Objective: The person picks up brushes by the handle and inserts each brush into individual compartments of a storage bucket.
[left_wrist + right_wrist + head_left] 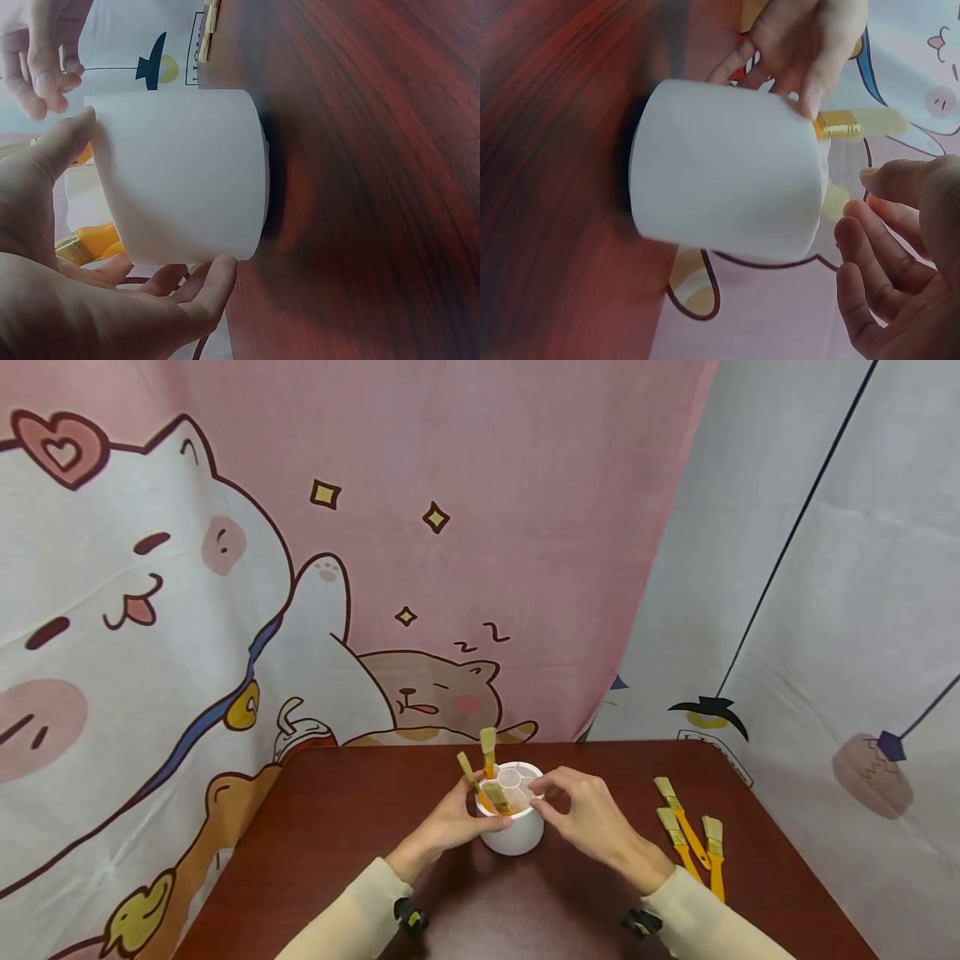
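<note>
Tipping looks likely: left hand [450, 822] cups the white round plastic brush holder [513, 835], while right hand [588, 814], fingers loosely curled and empty, hovers at its rim near the yellow-handled brushes [487, 772].

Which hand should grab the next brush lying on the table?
Probably the right hand: it holds nothing and the three loose brushes lie on its side, while the left hand grips the white cup.
</note>
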Demonstrator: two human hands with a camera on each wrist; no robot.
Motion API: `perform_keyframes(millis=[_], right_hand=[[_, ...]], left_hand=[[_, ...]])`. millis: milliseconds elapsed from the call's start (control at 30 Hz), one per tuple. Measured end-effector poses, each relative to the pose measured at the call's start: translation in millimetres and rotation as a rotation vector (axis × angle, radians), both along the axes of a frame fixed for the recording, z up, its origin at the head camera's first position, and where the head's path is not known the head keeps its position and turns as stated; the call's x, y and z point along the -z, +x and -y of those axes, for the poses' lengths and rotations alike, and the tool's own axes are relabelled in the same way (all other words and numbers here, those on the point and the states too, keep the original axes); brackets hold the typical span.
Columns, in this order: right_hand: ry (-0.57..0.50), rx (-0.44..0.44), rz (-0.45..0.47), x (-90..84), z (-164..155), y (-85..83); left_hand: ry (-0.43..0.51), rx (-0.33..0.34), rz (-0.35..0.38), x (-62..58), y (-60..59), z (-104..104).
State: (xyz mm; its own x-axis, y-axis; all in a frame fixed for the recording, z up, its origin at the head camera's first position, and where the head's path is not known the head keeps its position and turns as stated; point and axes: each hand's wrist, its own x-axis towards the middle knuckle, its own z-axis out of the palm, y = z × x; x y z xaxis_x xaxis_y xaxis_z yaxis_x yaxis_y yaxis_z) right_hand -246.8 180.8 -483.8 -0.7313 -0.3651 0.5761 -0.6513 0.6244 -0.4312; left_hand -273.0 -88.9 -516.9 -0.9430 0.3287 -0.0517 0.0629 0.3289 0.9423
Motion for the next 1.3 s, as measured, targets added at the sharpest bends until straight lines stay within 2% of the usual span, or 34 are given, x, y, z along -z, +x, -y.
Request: perform_keyframes(millis=[400,567,700,867,1000,1167,1300], right_hand=[[0.005,0.106,-0.042,2.5,-37,3.3],[0.015,0.160,-0.019,2.7,-53,5.9],[0.018,0.181,-0.024,3.6,-68,6.9],[0.016,0.204,-0.060,6.6,-89,8.5],[0.035,0.247,-0.044,9.6,-105,8.2],[0.082,0.321,0.042,15.6,-129,6.2],[0.105,0.369,0.134,20.2,-149,6.8]], left_hand=[[0.031,0.023,-0.001,2.2,-0.6,1],[0.027,0.013,-0.007,2.8,0.5,0],[-0.004,-0.060,-0.024,0.5,7.4,-5],[-0.058,-0.220,-0.069,-2.1,19.7,-21],[-0.109,-0.326,-0.094,-2.4,24.0,-32],[-0.121,-0.387,-0.107,-2.0,23.7,-39],[-0.118,-0.386,-0.103,-1.5,22.5,-39]])
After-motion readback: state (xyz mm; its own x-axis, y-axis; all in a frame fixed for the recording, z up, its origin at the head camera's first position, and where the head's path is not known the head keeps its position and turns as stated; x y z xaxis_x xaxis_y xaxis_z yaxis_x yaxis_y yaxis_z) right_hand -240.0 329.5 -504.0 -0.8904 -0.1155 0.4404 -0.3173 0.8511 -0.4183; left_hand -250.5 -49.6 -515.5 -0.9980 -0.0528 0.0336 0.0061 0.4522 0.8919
